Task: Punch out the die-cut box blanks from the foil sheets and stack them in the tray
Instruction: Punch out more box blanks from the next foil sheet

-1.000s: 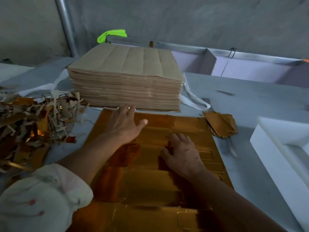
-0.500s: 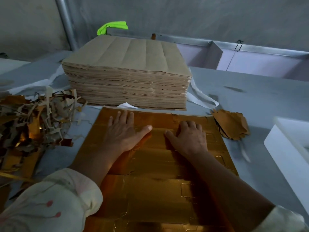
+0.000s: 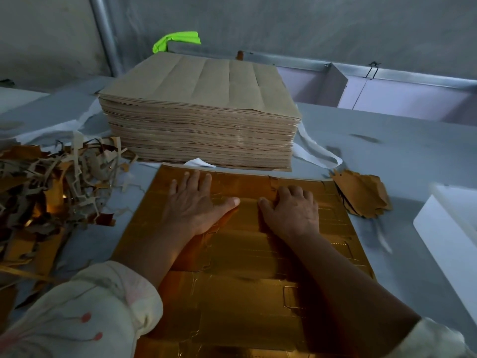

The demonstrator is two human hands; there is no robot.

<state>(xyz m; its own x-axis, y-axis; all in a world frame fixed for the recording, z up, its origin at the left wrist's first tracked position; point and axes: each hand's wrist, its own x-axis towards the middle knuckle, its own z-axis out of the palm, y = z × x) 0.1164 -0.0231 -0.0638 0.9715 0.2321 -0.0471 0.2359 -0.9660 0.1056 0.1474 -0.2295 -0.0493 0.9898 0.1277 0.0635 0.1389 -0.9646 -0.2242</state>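
Observation:
A gold foil sheet [image 3: 245, 280] with die-cut box outlines lies flat on the grey table in front of me. My left hand [image 3: 196, 200] presses flat on its far left part, fingers straight and thumb spread to the right. My right hand [image 3: 291, 210] rests on the sheet's far middle, its fingers bent with the tips pushing down near the far edge. A tall stack of brown-backed sheets [image 3: 204, 115] stands just beyond the foil sheet. The corner of the white tray [image 3: 444, 228] shows at the right edge.
A heap of gold and brown offcut strips [image 3: 49, 192] lies at the left. A small pile of punched gold pieces [image 3: 361, 195] sits right of the sheet. White strapping [image 3: 317, 151] trails from under the stack. A metal pole and grey wall stand behind.
Both hands have slid away from me toward the sheet's far edge. The right hand moved furthest, from the sheet's middle up next to the left thumb.

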